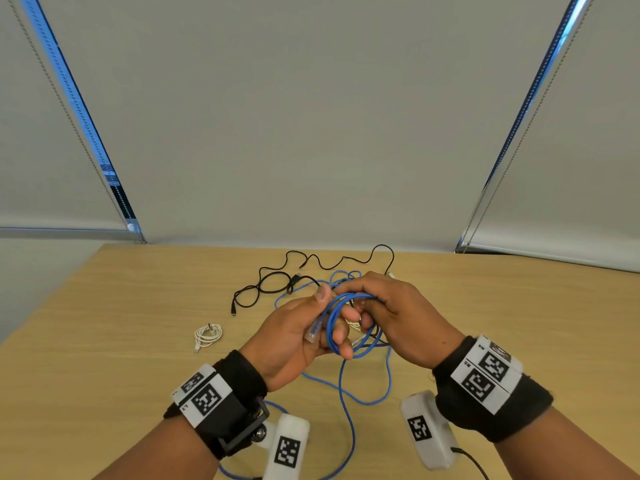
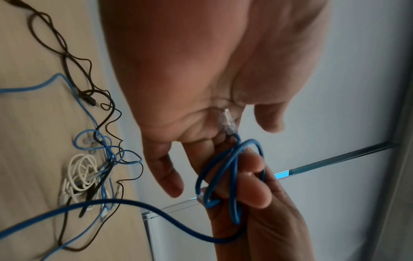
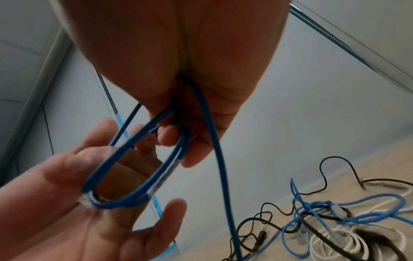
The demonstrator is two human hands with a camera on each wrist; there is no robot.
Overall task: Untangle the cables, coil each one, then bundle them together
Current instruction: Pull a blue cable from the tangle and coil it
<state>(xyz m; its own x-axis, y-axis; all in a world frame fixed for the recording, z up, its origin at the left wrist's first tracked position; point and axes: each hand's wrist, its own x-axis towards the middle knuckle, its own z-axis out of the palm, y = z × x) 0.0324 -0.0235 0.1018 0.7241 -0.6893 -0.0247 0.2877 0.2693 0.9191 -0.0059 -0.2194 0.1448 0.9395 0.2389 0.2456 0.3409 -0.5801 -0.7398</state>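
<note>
White cable [image 1: 207, 336] coiled, left. Your right hand [image 1: 401, 313] grips the blue cable [image 1: 329, 327], looped over your left hand [image 1: 291, 341], fingers straight. Tangle [image 3: 330, 208], bundling outstanding.

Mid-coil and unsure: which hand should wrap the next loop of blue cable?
Right. The right hand grips the blue cable trailing to the table; the left hand lies open, loops round its fingers.

Bare wood on table [image 1: 104, 358] far left & right gives passing room. Centre blocked: left hand [image 1: 294, 341] & right hand [image 1: 405, 317] meet above blue cable [image 1: 348, 414] loops; black cable [image 1: 273, 282] sprawls behind; white cable coil [image 1: 206, 337] sits left, w/ gap btwn it & tangle
</note>
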